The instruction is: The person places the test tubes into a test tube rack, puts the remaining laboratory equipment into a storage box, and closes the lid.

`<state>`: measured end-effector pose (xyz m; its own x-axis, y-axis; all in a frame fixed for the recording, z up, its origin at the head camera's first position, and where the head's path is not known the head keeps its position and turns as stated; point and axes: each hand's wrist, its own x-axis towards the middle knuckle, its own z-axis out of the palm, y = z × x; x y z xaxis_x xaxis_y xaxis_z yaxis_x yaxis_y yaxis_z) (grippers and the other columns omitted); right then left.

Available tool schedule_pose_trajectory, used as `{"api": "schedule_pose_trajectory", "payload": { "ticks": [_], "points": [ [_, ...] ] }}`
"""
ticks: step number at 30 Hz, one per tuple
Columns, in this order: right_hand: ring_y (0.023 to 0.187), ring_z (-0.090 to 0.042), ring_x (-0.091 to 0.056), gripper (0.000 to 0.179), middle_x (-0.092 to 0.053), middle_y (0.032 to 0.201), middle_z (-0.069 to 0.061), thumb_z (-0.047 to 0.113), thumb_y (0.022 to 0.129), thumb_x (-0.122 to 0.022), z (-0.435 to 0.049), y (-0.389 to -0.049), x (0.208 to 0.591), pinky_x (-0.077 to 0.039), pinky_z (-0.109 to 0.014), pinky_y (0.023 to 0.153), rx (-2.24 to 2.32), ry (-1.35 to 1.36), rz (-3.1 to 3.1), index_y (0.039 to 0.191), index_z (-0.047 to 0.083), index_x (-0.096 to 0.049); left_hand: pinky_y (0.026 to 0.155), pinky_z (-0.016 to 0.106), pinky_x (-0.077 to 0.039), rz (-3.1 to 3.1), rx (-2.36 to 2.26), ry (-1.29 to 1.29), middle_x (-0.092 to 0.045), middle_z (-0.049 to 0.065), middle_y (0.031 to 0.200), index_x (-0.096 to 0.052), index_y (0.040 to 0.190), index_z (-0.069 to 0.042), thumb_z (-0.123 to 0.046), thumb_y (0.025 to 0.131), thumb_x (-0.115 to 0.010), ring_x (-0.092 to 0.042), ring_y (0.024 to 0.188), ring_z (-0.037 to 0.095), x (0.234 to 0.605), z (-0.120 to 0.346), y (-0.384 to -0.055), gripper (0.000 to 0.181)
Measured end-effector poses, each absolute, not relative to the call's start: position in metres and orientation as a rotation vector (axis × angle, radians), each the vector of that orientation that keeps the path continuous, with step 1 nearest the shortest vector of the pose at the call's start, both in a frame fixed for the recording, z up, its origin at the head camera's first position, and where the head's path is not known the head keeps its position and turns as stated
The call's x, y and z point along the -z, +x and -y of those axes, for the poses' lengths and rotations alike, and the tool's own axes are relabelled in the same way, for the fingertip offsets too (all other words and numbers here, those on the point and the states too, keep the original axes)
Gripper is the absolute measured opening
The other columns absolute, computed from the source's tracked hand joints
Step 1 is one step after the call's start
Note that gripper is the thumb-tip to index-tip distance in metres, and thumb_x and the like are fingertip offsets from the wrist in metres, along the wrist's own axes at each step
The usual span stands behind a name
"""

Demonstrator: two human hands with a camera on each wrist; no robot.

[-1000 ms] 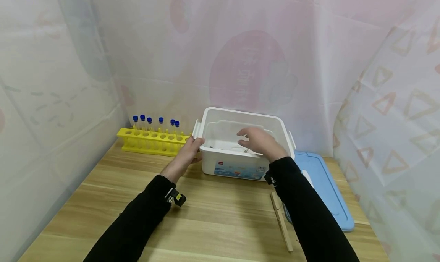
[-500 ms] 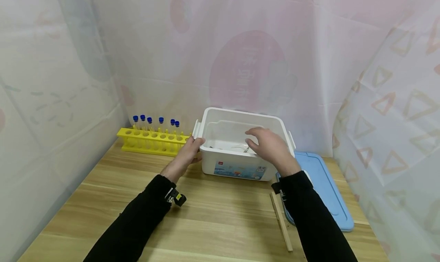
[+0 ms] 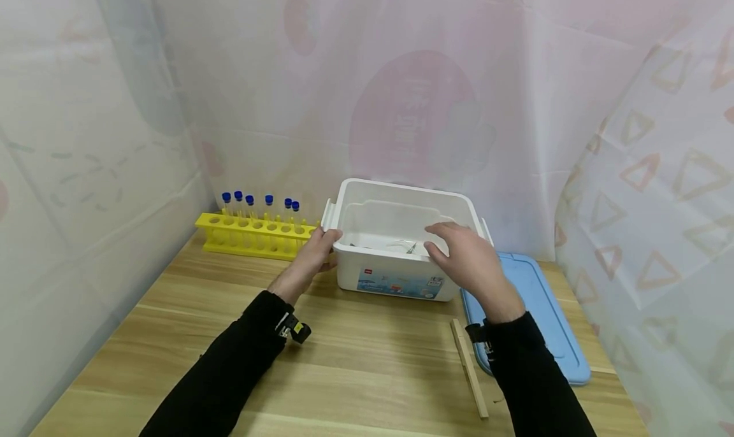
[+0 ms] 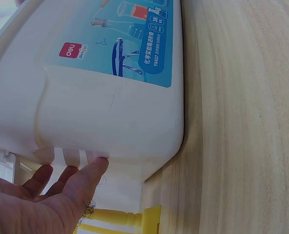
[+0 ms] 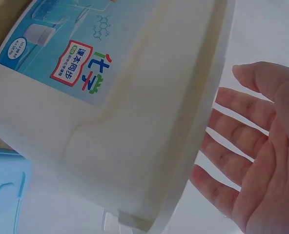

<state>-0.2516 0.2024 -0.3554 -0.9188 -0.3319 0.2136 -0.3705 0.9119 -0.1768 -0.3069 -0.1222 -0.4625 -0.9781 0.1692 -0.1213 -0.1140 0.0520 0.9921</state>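
Note:
A white plastic storage box [image 3: 348, 272] with a blue label stands uncovered at the back of the table. My left hand [image 3: 308, 260] holds its front left corner, the thumb at the rim. In the left wrist view the fingers [image 4: 93, 170] lie against the box's side wall. My right hand [image 3: 474, 265] is over the front right of the rim, fingers spread and nothing in them. The right wrist view has those fingers [image 5: 242, 134] extended just past the rim edge. Small thin items, one greenish [image 3: 411, 248], lie on the box floor, partly hidden by the front wall.
A yellow test tube rack [image 3: 252, 251] holding several blue-capped tubes stands left of the box. The blue lid [image 3: 545, 316] lies on the right, partly under my right arm. A narrow wooden strip [image 3: 470, 370] lies beside it. Printed curtains [image 3: 287, 106] enclose the table.
My right hand has drawn back from over the box's interior, moving right and toward me to the front right rim. The left hand and box have stayed put.

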Motion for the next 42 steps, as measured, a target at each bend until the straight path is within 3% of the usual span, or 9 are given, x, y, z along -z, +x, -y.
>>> {"api": "schedule_pose_trajectory", "payload": {
  "ticks": [11,17,34,39,42],
  "points": [
    [0.141,-0.041,-0.076,0.046,-0.075,0.161,-0.016,0.032,0.119,-0.069,-0.21,-0.224,0.357,-0.071,-0.056,0.094,-0.319,0.51,2.874,0.16,0.013,-0.072,0.14,0.078,-0.038,-2.122,-2.028,0.073,-0.025,0.023,0.194,-0.013,0.189,-0.017,-0.053,0.118,-0.046,-0.035,0.178,0.051,0.462,0.123,-0.306,0.087],
    [0.129,-0.038,-0.082,0.042,-0.079,0.153,-0.015,0.031,0.117,-0.074,-0.214,-0.21,0.361,-0.068,-0.045,0.074,-0.304,0.529,2.831,0.154,0.012,-0.076,0.139,0.078,-0.038,-2.126,-2.022,0.07,-0.025,0.022,0.194,-0.012,0.19,-0.017,-0.052,0.118,-0.046,-0.034,0.178,0.051,0.459,0.122,-0.305,0.086],
    [0.12,-0.032,-0.084,0.034,-0.085,0.139,-0.008,0.025,0.109,-0.085,-0.217,-0.181,0.377,-0.068,-0.041,0.07,-0.223,0.606,2.725,0.141,0.014,-0.083,0.139,0.077,-0.04,-2.123,-2.031,0.053,-0.027,0.021,0.194,-0.014,0.19,-0.018,-0.053,0.118,-0.047,-0.036,0.178,0.05,0.461,0.122,-0.306,0.086],
    [0.12,-0.031,-0.084,0.035,-0.085,0.138,-0.006,0.022,0.107,-0.087,-0.219,-0.178,0.385,-0.072,-0.048,0.086,-0.235,0.653,2.745,0.14,0.013,-0.083,0.139,0.077,-0.039,-2.129,-2.027,0.06,-0.026,0.021,0.194,-0.014,0.189,-0.017,-0.053,0.118,-0.046,-0.035,0.178,0.05,0.462,0.123,-0.306,0.086],
    [0.116,-0.031,-0.085,0.037,-0.086,0.138,-0.007,0.02,0.105,-0.088,-0.221,-0.179,0.392,-0.072,-0.048,0.084,-0.238,0.649,2.799,0.141,0.012,-0.082,0.139,0.077,-0.039,-2.128,-2.028,0.06,-0.026,0.021,0.194,-0.014,0.189,-0.018,-0.053,0.118,-0.047,-0.036,0.178,0.049,0.463,0.123,-0.306,0.086]
  ]
}}
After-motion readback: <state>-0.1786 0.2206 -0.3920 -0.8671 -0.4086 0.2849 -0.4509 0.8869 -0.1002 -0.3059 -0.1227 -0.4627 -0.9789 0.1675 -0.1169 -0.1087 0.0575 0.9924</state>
